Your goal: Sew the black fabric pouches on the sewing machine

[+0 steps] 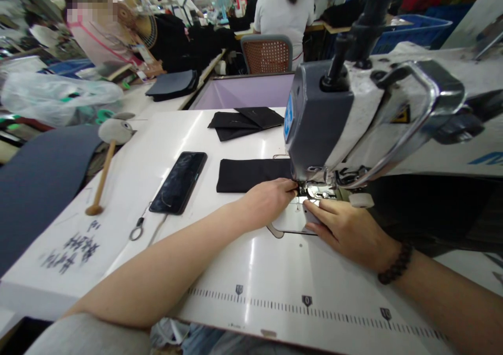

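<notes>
A folded black fabric piece (pixel 251 175) lies on the white sewing table, its right end running under the head of the sewing machine (pixel 320 119). My left hand (pixel 271 200) is closed, its fingertips pinching the fabric's near edge just left of the presser foot (pixel 304 188). On the other side, my right hand (pixel 349 229) rests with fingers stretched out on the metal needle plate (pixel 288 221), close in front of the foot. Whatever cloth may be under those fingertips is hidden. A dark beaded bracelet (pixel 396 263) circles the right wrist.
More black fabric pieces (pixel 243 121) lie behind the folded one. A phone (pixel 178 182) with a ring strap and a wooden-handled stick with a round head (pixel 104 171) are at left. A ruler scale (pixel 306 305) marks the front edge. Other people sit beyond the table.
</notes>
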A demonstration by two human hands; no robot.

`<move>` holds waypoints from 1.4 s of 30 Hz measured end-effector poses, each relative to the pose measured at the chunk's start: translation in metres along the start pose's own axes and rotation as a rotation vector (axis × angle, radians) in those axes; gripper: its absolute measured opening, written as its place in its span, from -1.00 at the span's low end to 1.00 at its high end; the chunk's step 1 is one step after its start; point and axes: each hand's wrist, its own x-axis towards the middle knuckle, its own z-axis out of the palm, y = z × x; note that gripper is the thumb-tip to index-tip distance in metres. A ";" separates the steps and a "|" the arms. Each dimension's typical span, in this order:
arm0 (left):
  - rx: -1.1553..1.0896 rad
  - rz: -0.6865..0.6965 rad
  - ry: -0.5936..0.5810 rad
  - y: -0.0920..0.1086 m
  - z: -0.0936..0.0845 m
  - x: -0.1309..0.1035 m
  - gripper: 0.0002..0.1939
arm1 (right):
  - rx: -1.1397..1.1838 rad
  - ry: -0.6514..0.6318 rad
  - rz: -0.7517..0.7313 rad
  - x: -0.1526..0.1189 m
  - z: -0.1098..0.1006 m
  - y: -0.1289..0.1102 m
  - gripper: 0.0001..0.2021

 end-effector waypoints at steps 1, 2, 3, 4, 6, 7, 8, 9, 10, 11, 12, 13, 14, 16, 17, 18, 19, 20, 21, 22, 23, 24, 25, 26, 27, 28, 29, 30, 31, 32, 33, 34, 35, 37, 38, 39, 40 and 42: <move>0.010 -0.003 -0.016 0.002 -0.002 -0.001 -0.76 | 0.000 0.002 0.000 0.000 0.000 0.000 -0.68; 0.024 -0.014 -0.027 0.005 -0.003 -0.002 -0.75 | -0.001 0.002 0.002 0.000 0.000 0.000 -0.67; 0.044 -0.037 -0.035 0.008 -0.003 -0.003 -0.73 | -0.001 0.002 0.004 0.000 0.000 -0.001 -0.68; 0.069 -0.073 -0.039 0.011 -0.003 -0.003 -0.72 | 0.000 0.000 0.008 0.000 0.000 -0.001 -0.68; 0.130 -0.177 -0.048 0.017 0.000 -0.004 -0.67 | 0.007 -0.007 0.012 0.001 -0.001 -0.002 -0.69; 0.163 -0.235 -0.058 0.019 0.002 -0.003 -0.64 | 0.013 -0.009 0.014 0.001 -0.001 -0.002 -0.70; 0.193 -0.289 -0.070 0.020 0.004 -0.004 -0.61 | 0.018 -0.007 0.014 0.001 -0.001 -0.002 -0.71; 0.214 -0.334 -0.085 0.019 0.004 -0.004 -0.58 | 0.021 -0.005 0.015 0.001 -0.001 -0.002 -0.71; 0.222 -0.370 -0.105 0.016 0.003 -0.006 -0.55 | 0.022 -0.003 0.016 0.001 -0.001 -0.002 -0.72; 0.214 -0.399 -0.126 0.012 0.000 -0.009 -0.52 | 0.022 -0.001 0.018 0.001 -0.001 -0.002 -0.73; 0.188 -0.432 -0.145 0.006 -0.007 -0.013 -0.47 | 0.021 0.001 0.020 0.001 -0.002 -0.002 -0.73; 0.142 -0.479 -0.149 -0.002 -0.016 -0.020 -0.43 | 0.023 0.001 0.020 0.001 -0.002 -0.002 -0.74; 0.073 -0.525 -0.129 -0.010 -0.027 -0.027 -0.37 | 0.026 0.000 0.019 0.000 -0.002 -0.001 -0.74; -0.142 -0.673 0.042 -0.023 -0.054 -0.044 -0.32 | 0.031 -0.005 0.016 0.000 -0.003 -0.001 -0.74; -0.338 -0.644 0.179 -0.028 -0.066 -0.051 -0.33 | 0.032 -0.006 0.014 0.000 -0.004 -0.001 -0.74; -0.541 -0.574 0.254 -0.030 -0.075 -0.057 -0.33 | 0.032 -0.005 0.012 0.000 -0.005 -0.002 -0.74; -0.653 -0.536 0.297 -0.031 -0.081 -0.062 -0.33 | 0.032 -0.004 0.012 0.000 -0.005 -0.002 -0.75; -0.794 -0.495 0.334 -0.029 -0.082 -0.064 -0.35 | 0.032 -0.004 0.014 0.000 -0.006 -0.002 -0.75; -0.911 -0.480 0.351 -0.027 -0.079 -0.065 -0.37 | 0.032 -0.008 0.014 0.000 -0.006 -0.002 -0.75; -1.006 -0.488 0.357 -0.024 -0.071 -0.064 -0.39 | 0.030 -0.014 0.014 0.000 -0.007 -0.002 -0.75; -1.088 -0.510 0.366 -0.021 -0.061 -0.063 -0.41 | 0.029 -0.023 0.013 0.000 -0.007 -0.002 -0.75; -1.106 -0.543 0.361 -0.018 -0.048 -0.061 -0.42 | 0.029 -0.035 0.015 0.001 -0.008 -0.002 -0.74; -1.044 -0.588 0.354 -0.016 -0.035 -0.060 -0.42 | 0.031 -0.047 0.019 0.001 -0.008 -0.003 -0.73; -0.896 -0.643 0.384 -0.014 -0.022 -0.059 -0.42 | 0.034 -0.061 0.026 0.001 -0.009 -0.003 -0.72; -0.692 -0.679 0.425 -0.011 -0.012 -0.059 -0.43 | 0.040 -0.074 0.036 0.001 -0.010 -0.003 -0.72; -0.478 -0.683 0.458 -0.007 -0.005 -0.059 -0.46 | 0.046 -0.090 0.047 0.001 -0.011 -0.004 -0.71; -0.292 -0.647 0.464 -0.003 -0.001 -0.060 -0.51 | 0.050 -0.104 0.054 0.001 -0.012 -0.004 -0.71; -0.158 -0.573 0.435 0.003 0.000 -0.059 -0.58 | 0.053 -0.114 0.058 0.001 -0.012 -0.004 -0.71; -0.080 -0.473 0.378 0.009 -0.001 -0.059 -0.65 | 0.056 -0.118 0.057 0.001 -0.013 -0.004 -0.71; -0.042 -0.361 0.302 0.015 -0.003 -0.057 -0.69 | 0.060 -0.115 0.052 0.001 -0.012 -0.003 -0.70; -0.023 -0.258 0.228 0.022 -0.005 -0.054 -0.72 | 0.065 -0.104 0.043 0.000 -0.012 -0.003 -0.70; -0.004 -0.179 0.171 0.027 -0.007 -0.051 -0.74 | 0.072 -0.088 0.030 0.000 -0.011 -0.002 -0.70; 0.013 -0.123 0.129 0.031 -0.008 -0.047 -0.74 | 0.081 -0.069 0.014 0.000 -0.010 -0.001 -0.70; 0.037 -0.070 0.083 0.034 -0.007 -0.038 -0.74 | 0.098 -0.033 -0.024 -0.001 -0.008 0.001 -0.71; 0.039 -0.059 0.071 0.034 -0.006 -0.034 -0.74 | 0.105 -0.022 -0.041 -0.002 -0.007 0.002 -0.72; 0.039 -0.049 0.064 0.032 -0.004 -0.031 -0.74 | 0.114 -0.016 -0.056 -0.002 -0.007 0.003 -0.72; 0.042 -0.041 0.061 0.030 -0.002 -0.027 -0.73 | 0.125 -0.011 -0.068 -0.003 -0.006 0.004 -0.73; 0.053 -0.022 0.058 0.025 0.000 -0.021 -0.73 | 0.144 -0.001 -0.078 -0.004 -0.006 0.004 -0.73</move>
